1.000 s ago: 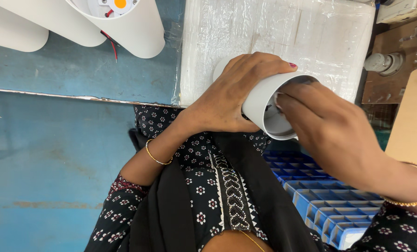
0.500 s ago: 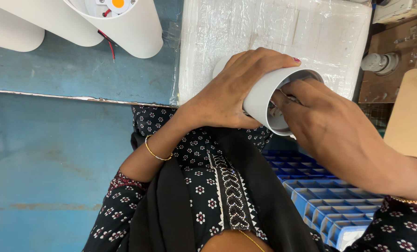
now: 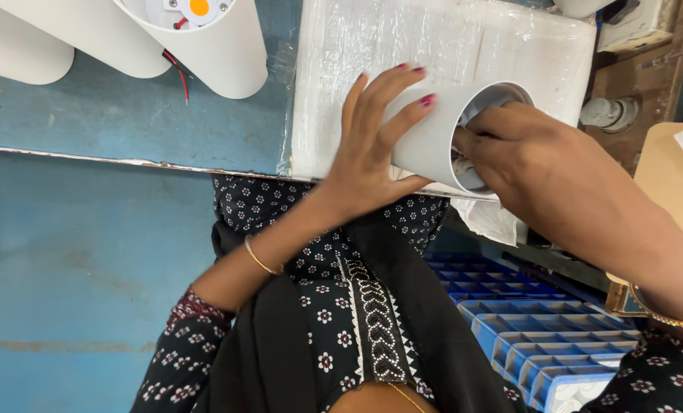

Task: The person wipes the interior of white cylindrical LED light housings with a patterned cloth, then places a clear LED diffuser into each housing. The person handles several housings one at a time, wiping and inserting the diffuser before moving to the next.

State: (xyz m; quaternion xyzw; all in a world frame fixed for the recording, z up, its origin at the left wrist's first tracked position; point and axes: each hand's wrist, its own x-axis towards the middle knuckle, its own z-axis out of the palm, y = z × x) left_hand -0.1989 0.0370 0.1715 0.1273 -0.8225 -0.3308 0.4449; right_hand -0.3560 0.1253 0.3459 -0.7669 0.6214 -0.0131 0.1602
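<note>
1. The white cylinder housing (image 3: pixel 433 138) looked smooth, matt plastic or painted metal.
2. The white slab (image 3: pixel 448 46) wore glossy, crinkled plastic wrap.
3. The blue tabletop (image 3: pixel 127 115) appeared painted, scuffed.
4. The blue tray (image 3: pixel 540 336) looked moulded plastic.

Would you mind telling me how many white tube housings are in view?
4, perhaps more out of frame: one white tube gripped by the left hand, right hand reaching inside; three on the blue table at top left.
</note>
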